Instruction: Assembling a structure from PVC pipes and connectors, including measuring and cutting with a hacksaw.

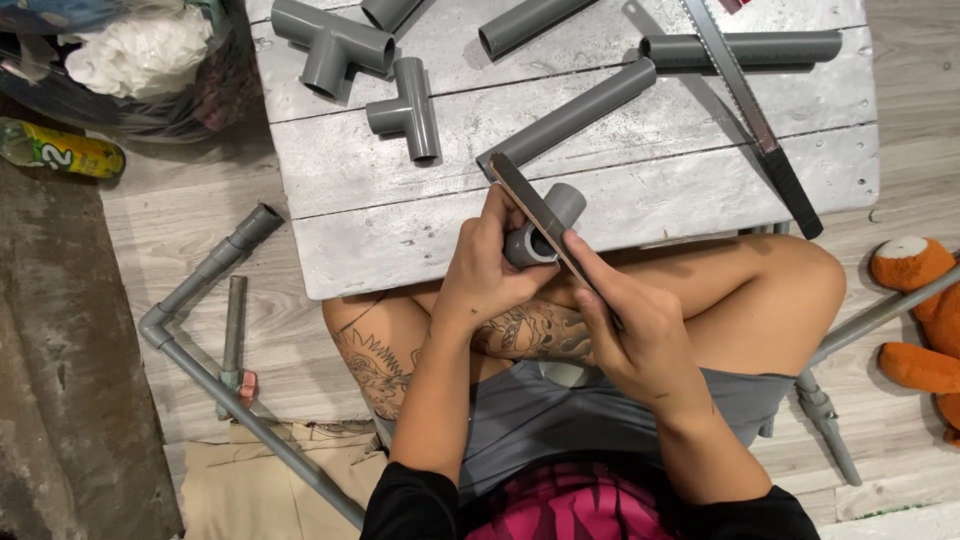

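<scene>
bottle (60, 150) | floor, far left, lying | green, yellow label | clear bag (130, 70) beside

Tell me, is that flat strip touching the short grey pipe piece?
Touching. The head view shows the flat strip, held in the right hand, lying across the open end of the short pipe piece.

Home floor workspace, low wooden table (620, 200), grey pipe fittings (405, 105), plush toy (920, 310)
</scene>
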